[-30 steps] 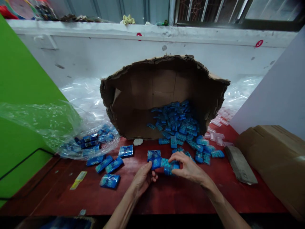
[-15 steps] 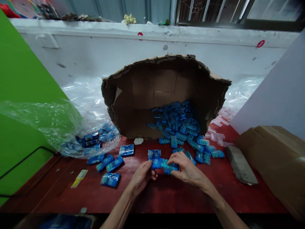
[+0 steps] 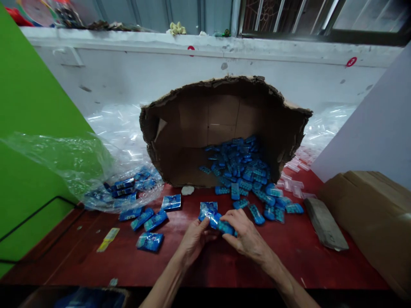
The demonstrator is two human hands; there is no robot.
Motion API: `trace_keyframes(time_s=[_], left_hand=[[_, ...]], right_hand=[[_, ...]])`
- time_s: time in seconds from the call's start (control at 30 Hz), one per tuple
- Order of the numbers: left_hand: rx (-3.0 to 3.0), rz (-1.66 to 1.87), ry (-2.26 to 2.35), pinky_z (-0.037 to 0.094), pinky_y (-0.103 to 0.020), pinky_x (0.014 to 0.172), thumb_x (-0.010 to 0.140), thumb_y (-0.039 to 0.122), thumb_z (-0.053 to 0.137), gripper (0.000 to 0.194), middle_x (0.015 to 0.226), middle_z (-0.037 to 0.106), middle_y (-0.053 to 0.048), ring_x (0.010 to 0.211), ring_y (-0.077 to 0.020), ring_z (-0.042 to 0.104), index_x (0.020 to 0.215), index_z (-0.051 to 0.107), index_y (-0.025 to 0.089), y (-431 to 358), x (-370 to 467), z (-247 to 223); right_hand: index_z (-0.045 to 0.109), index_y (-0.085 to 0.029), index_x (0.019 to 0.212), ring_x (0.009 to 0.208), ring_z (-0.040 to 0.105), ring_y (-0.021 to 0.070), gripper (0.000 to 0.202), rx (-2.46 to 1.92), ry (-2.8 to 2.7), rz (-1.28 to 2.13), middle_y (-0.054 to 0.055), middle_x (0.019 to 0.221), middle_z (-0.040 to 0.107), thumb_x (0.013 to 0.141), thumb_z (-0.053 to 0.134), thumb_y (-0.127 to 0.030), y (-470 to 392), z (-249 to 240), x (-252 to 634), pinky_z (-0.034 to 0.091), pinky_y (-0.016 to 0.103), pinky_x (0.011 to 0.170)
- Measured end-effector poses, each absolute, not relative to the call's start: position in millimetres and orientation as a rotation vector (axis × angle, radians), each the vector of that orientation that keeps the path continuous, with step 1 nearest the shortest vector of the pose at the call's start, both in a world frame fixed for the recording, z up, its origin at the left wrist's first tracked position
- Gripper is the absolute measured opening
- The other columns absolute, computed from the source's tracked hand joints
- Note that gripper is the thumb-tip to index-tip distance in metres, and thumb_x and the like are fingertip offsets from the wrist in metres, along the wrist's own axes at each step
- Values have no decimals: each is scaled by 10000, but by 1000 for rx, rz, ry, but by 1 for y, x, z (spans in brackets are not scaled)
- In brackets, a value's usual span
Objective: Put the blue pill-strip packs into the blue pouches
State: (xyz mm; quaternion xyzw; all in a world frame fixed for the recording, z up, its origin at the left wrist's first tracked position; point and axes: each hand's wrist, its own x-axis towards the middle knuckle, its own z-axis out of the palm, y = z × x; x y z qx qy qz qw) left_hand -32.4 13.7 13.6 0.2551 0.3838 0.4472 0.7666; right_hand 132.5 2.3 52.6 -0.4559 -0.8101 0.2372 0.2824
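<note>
My left hand (image 3: 196, 236) pinches a shiny blue packet (image 3: 214, 219) over the red table. Held at the packet's right end by my right hand (image 3: 241, 231) is a blue blister-like piece (image 3: 226, 227) with round bumps. Packet and piece meet between the two hands; whether one is inside the other cannot be made out. Just behind them another flat blue packet (image 3: 208, 206) lies on the table. Many blue bumpy pieces (image 3: 247, 167) spill from a torn cardboard box (image 3: 180, 128). Several blue packets (image 3: 150, 241) lie to the left.
A clear plastic bag (image 3: 105, 171) with blue packets is at the left, above a black wire frame (image 3: 35, 214). A grey flattened piece (image 3: 325, 222) and a brown carton (image 3: 369, 214) stand at the right. Clear plastic pieces (image 3: 293, 184) lie beside the box.
My right hand has moved slightly left and down, bringing the bumpy piece closer against the packet. The packet in my left hand is now tilted. The view has shifted slightly.
</note>
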Motion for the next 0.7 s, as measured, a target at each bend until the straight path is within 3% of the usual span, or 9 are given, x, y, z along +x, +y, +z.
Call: trace_keyframes(time_s=[0.17, 0.37, 0.7], left_hand=[[438, 945, 812, 477, -236, 551, 701, 285, 583, 205, 692, 649, -46, 602, -131, 596, 830, 597, 126, 10, -24, 16], [333, 879, 789, 471, -239, 526, 733, 274, 536, 221, 706, 658, -77, 594, -154, 616, 874, 582, 111, 11, -23, 23], [492, 831, 716, 459, -262, 583, 715, 322, 561, 213, 740, 630, -60, 641, -152, 598, 804, 597, 132, 4, -25, 28]], right_hand=[[510, -224, 1023, 919, 443, 199, 402, -1176, -1784, 876, 42, 983, 516, 640, 611, -158, 9, 39, 124, 355, 347, 830], [502, -216, 1010, 827, 497, 150, 363, -993, -1207, 1462, 18, 912, 523, 662, 597, -253, 14, 20, 128, 406, 282, 734], [434, -261, 1114, 803, 479, 130, 549, -925, -1269, 1566, 3, 914, 486, 611, 644, -198, 13, 26, 134, 403, 251, 683]])
